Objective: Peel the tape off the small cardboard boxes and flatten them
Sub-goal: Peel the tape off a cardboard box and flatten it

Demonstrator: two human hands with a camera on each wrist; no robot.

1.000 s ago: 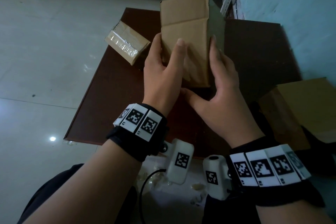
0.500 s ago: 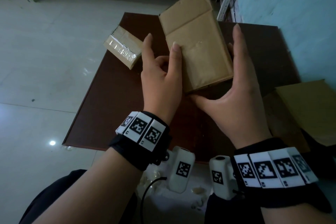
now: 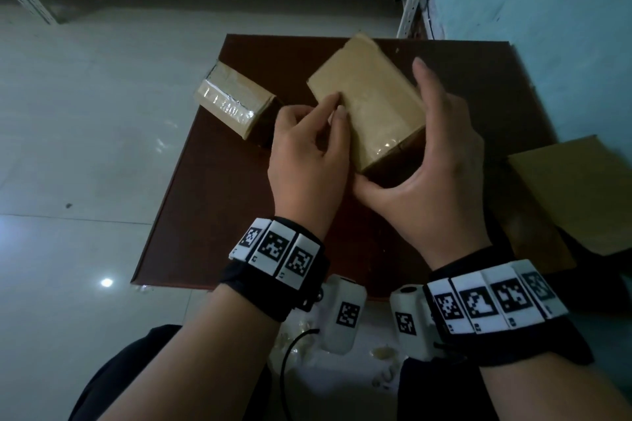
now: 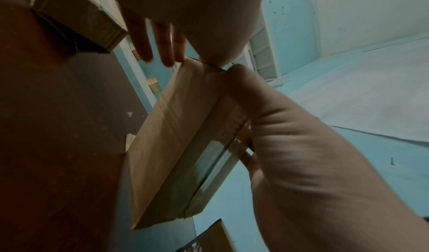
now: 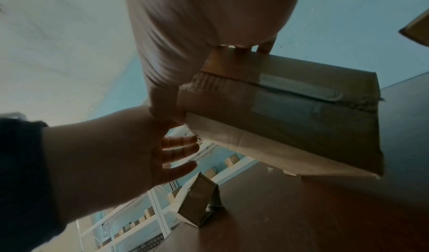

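Both hands steady a taped cardboard box (image 3: 367,102) over a dark brown table (image 3: 219,215).

The right hand (image 3: 434,178) clamps the box, thumb beneath its near corner, fingers up the far side; the left hand (image 3: 307,154) picks at the near left edge with curled fingertips, gripping nothing yet. Clear tape (image 5: 299,89) still seals the underside seam. A hasty pull would likely tear the cardboard's paper skin or snap the tape short. A second taped box (image 3: 232,104) waits on the table, just beside.
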